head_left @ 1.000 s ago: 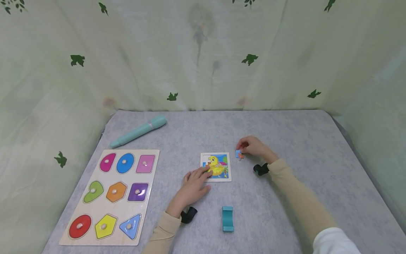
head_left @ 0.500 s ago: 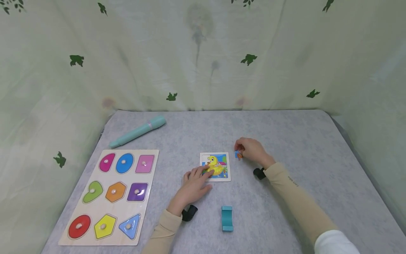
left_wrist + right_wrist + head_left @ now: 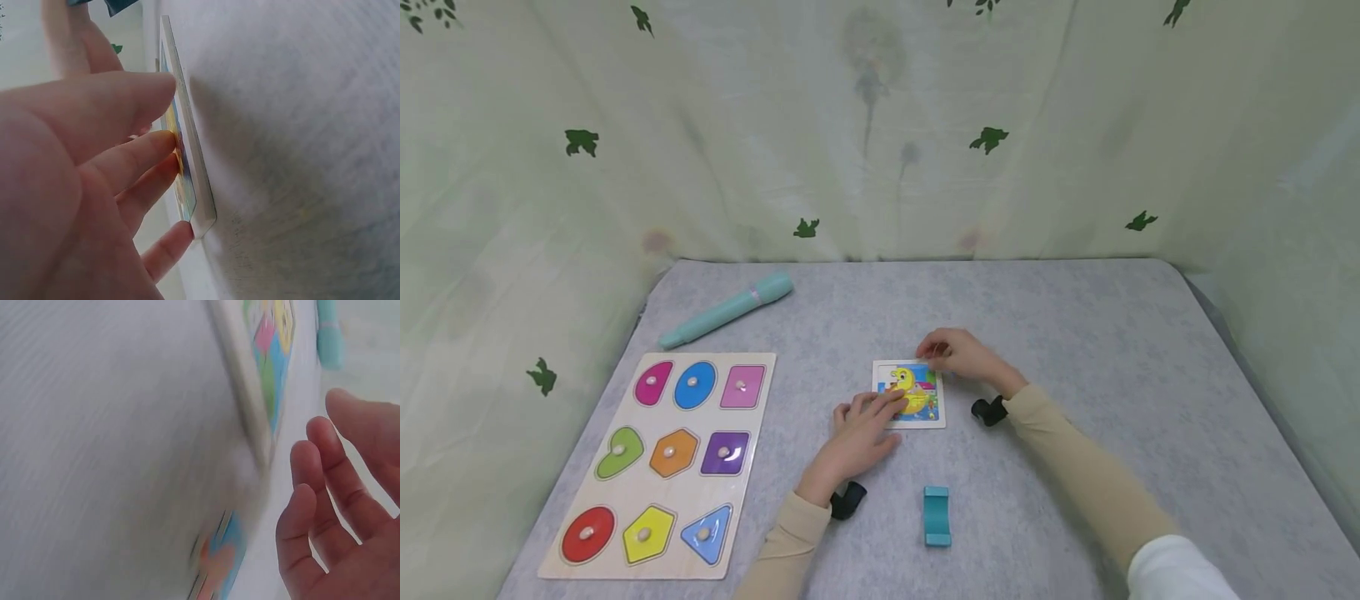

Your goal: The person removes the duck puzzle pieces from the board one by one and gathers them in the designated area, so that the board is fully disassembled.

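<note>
A small duck jigsaw puzzle (image 3: 931, 406) in a pale frame lies flat near the table's middle. My left hand (image 3: 850, 442) rests extended fingertips on its lower left, seen closer in the left wrist view, the thumb beside the frame edge. My right hand (image 3: 962, 354) is bent over the puzzle's upper right corner, index fingertip and thumb close together. I cannot tell whether a jigsaw piece is between them. In the right wrist view, loose blue and orange jigsaw pieces (image 3: 220, 559) lie blurred beside the frame; in the head view the right hand hides that spot.
A wooden knob puzzle board (image 3: 688, 493) with several coloured shapes covers the table's left side. Behind it lies a long teal tube with a wider end (image 3: 726, 313). A small teal curved holder (image 3: 937, 517) sits in front. A pale curtain (image 3: 880, 125) hangs along the back.
My right hand has moved left from the loose jigsaw pieces to the puzzle's upper right corner. My left hand stays on the puzzle.
</note>
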Demonstrator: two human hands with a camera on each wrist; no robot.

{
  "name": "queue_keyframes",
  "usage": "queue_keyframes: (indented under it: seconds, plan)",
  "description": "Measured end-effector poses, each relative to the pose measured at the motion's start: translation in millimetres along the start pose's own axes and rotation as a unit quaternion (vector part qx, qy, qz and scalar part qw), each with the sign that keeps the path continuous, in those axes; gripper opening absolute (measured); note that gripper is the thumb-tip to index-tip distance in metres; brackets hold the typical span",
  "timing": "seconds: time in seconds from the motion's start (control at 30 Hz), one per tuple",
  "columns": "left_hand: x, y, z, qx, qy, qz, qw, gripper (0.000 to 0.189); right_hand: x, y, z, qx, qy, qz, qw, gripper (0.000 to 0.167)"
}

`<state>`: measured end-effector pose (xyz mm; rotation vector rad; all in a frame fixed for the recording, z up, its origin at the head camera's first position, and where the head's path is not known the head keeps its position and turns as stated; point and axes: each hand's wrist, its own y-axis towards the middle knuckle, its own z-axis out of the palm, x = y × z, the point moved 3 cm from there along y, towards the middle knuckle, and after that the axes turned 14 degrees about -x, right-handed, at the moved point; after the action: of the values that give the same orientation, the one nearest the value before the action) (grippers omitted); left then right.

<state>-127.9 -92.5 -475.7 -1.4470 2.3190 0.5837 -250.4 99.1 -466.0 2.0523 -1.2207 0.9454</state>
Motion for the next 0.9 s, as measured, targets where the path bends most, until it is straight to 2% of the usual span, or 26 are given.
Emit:
queue_keyframes:
  seconds: [0.2, 0.37, 0.67, 0.9]
  plan:
    - [-0.4, 1.1, 0.2, 0.0, 0.013, 0.009, 0.9999, 0.053, 11.8, 10.0, 20.2, 0.047, -0.023, -0.023, 0.9984, 0.023]
    - [-1.0, 1.3, 0.3, -0.005, 0.016, 0.007, 0.9998, 0.052, 17.7, 14.4, 29.6, 0.07, -0.055, -0.019, 0.9959, 0.024]
    - [-2.1, 1.0, 0.6, -0.01, 0.013, 0.005, 0.9999, 0.051, 22.3, 15.7, 38.3, 0.082, -0.111, -0.021, 0.9902, 0.021]
    - [-2.9, 1.0, 0.2, -0.005, 0.015, -0.003, 0.9999, 0.051, 24.9, 13.1, 40.2, 0.07, -0.111, -0.02, 0.9911, 0.022]
